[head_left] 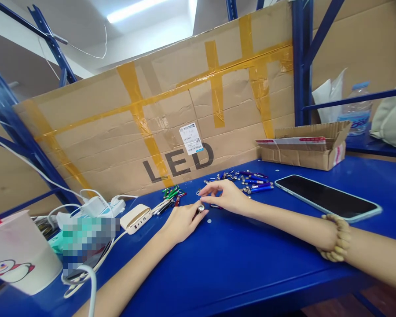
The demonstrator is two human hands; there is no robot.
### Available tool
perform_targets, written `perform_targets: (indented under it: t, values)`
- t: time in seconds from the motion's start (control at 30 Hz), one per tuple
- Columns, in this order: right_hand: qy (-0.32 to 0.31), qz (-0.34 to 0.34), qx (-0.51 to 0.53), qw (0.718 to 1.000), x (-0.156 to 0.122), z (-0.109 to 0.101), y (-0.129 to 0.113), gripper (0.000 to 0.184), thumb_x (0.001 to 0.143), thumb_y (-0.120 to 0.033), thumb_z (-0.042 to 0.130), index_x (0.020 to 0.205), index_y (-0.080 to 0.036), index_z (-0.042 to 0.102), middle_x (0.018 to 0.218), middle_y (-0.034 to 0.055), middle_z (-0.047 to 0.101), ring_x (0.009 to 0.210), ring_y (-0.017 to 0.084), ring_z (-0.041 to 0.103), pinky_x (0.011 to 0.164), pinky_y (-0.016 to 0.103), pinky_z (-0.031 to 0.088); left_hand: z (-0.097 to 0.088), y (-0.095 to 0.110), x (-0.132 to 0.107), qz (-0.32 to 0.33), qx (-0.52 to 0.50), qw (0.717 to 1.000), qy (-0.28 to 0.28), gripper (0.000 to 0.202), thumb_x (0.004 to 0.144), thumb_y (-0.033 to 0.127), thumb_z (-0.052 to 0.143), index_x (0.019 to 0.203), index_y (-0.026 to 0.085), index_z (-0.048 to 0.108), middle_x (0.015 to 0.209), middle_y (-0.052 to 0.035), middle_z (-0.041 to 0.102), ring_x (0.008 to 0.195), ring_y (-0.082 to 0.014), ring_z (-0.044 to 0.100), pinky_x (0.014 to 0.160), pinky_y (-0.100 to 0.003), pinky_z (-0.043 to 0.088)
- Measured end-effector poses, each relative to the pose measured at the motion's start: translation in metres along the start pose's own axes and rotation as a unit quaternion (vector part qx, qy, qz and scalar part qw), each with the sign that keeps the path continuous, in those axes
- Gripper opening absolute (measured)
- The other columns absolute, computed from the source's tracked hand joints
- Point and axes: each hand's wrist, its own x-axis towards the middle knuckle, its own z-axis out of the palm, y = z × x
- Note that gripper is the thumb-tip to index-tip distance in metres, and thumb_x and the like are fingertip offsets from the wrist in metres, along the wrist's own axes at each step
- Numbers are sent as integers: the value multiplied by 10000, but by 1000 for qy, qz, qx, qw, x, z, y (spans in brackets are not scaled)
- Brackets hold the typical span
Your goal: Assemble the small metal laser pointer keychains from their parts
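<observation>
Blue steel workbench, left hand lightly closed on small silver-capped keychain torch, right hand half open, holding nothing visible, just beside it, purple mini torches beyond

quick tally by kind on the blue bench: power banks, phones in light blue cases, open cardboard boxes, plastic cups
power bank: 1
phone in a light blue case: 1
open cardboard box: 1
plastic cup: 1
total: 4
</observation>
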Motion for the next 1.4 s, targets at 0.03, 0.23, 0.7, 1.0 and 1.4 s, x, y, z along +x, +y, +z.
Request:
perform_targets:
  t: [0.03,0.23,0.7,1.0,1.4]
  values:
    - [-8,-1,20,1000,0,1,0,247,719,-329,603,871,-150,675,855,44,675,737,119,592,698,263,467,1,0,1,-2,12,1000,1,360,919,409,243,887,202,536,801,-13,650,721,-177,623,574,-251,408]
    - [-45,25,106,993,-1,5,-3,277,706,-341,626,903,-150,659,895,54,668,788,117,602,706,262,485,4,1,2,-17,34,999,4,383,919,388,235,862,195,561,815,-35,666,752,-198,634,572,-263,410]
    - [-47,57,133,988,-1,4,-5,309,672,-338,655,916,-149,649,861,55,673,755,111,610,650,239,488,4,2,1,-61,52,997,15,364,913,391,225,869,201,533,774,-34,672,725,-201,644,511,-245,381]
    - [-62,44,125,989,0,3,-4,354,619,-347,699,897,-132,658,832,51,661,773,112,596,778,279,490,2,2,2,-67,56,996,-3,328,900,359,259,915,197,544,845,-53,678,774,-208,643,550,-252,417]
    - [-88,66,94,989,-2,4,-9,281,698,-306,618,919,-137,655,781,28,630,608,57,506,518,184,396,3,0,1,-50,48,998,2,333,898,360,264,894,204,558,845,-38,676,756,-195,639,532,-247,398]
